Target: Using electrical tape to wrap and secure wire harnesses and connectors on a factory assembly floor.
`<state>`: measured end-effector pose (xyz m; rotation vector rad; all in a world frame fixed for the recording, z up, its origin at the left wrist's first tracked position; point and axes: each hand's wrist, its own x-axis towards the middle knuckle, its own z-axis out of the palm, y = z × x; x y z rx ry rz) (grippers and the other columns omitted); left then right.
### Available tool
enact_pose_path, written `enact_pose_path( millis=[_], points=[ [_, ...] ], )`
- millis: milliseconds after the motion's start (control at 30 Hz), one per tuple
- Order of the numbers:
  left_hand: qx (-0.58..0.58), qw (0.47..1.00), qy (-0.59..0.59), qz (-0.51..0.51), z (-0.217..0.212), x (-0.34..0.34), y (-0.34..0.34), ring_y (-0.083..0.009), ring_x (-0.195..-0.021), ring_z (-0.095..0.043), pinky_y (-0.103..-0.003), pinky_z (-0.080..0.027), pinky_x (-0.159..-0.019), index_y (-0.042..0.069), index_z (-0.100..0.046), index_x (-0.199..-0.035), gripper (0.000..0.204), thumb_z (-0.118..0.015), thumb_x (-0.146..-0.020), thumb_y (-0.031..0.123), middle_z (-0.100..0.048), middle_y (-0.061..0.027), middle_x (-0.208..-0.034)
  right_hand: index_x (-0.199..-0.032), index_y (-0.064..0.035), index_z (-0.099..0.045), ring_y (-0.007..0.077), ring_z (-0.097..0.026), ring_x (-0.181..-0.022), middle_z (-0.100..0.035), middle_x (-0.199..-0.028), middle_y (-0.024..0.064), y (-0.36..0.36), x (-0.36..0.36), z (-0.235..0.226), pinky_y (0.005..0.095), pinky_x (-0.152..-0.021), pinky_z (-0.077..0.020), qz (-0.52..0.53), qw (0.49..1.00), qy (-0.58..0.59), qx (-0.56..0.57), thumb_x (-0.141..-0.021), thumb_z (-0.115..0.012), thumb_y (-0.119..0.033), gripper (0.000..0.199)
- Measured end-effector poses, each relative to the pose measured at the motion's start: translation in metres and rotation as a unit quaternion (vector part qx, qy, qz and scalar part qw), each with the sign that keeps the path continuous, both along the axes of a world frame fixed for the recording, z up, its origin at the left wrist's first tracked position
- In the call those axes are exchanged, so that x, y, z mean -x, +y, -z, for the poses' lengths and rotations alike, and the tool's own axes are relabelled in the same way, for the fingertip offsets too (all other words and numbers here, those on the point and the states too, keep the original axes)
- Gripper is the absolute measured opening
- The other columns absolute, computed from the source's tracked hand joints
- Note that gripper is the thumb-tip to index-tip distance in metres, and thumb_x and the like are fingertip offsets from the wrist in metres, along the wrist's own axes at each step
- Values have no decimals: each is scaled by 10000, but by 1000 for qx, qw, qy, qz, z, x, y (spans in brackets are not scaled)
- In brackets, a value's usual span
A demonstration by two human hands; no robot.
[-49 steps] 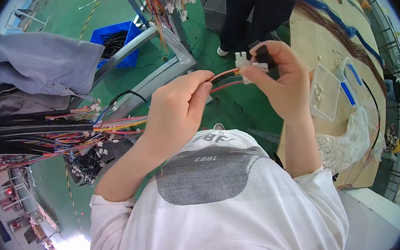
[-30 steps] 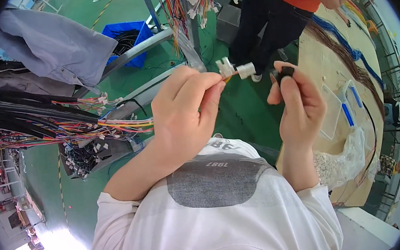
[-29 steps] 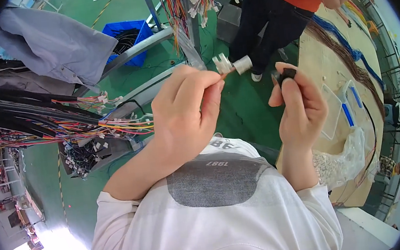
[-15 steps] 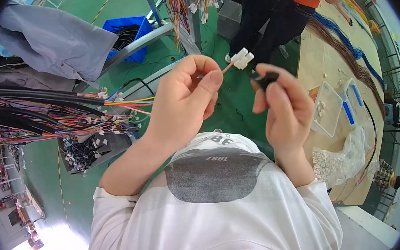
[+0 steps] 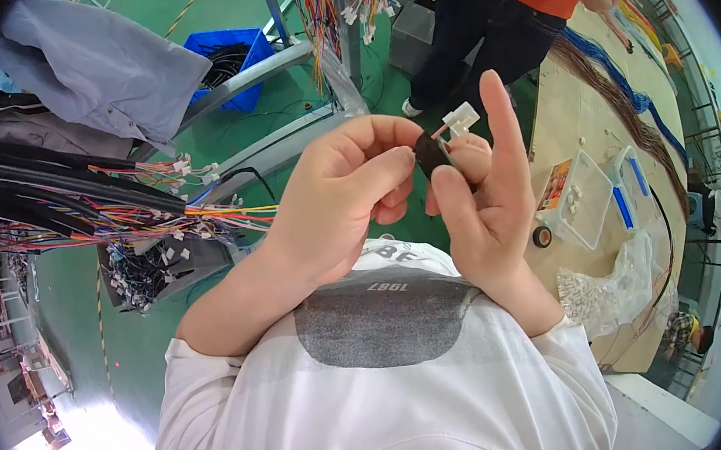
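My left hand (image 5: 343,187) is closed, thumb and forefinger pinching at thin wires that come in from the bundle on the left. A white plastic connector (image 5: 461,118) stands out past the fingertips on a short reddish wire. My right hand (image 5: 489,189) holds a small flat black piece (image 5: 432,154) between thumb and bent fingers, its forefinger pointing straight up. The black piece lies against the wire just behind the connector, touching my left fingertips; its exact kind is hard to make out.
Thick black-sleeved wire bundles (image 5: 57,182) lie at the left, above a grey bin (image 5: 186,283) of cables. A wooden table (image 5: 569,115) at the right carries a clear plastic box (image 5: 582,202), a bag of small white parts (image 5: 600,288) and a black ring (image 5: 542,237). A person (image 5: 479,19) stands ahead.
My right hand has moved left, bringing the black piece against the wire by my left fingertips. Its forefinger has straightened upward. The connector has shifted slightly right and turned.
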<state>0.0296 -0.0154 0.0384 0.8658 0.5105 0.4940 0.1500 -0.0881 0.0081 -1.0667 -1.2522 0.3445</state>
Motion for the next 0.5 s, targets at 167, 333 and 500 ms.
enact_pose_path(
  millis=[167, 333, 500],
  points=[
    [6, 1000, -1, 0, -1, 1, 0, -32, -572, -402, -173, -321, -484, 34, -506, -929, 134, -497, -800, 69, -507, 19, -742, -1282, 64, -226, 53, -361, -476, -419, -512, -8, -3, 3, -1, 189, -474, -292, 16, 998, 26, 56, -704, -468, 93, 626],
    [5, 1000, 3, -1, -2, 0, -1, -33, -573, -404, -179, -322, -481, 34, -509, -936, 141, -495, -801, 70, -504, 19, -739, -1273, 56, -253, 51, -348, -473, -401, -506, -14, -2, 3, -2, 188, -460, -274, 23, 997, 40, 55, -709, -484, 83, 611],
    [10, 1000, 8, 4, -1, -1, -2, -38, -574, -410, -179, -327, -485, 35, -513, -937, 144, -489, -799, 67, -503, 16, -736, -1267, 42, -280, 45, -329, -450, -384, -485, -19, -2, 1, 1, 188, -435, -253, 41, 998, 22, 50, -714, -497, 72, 595]
  ],
)
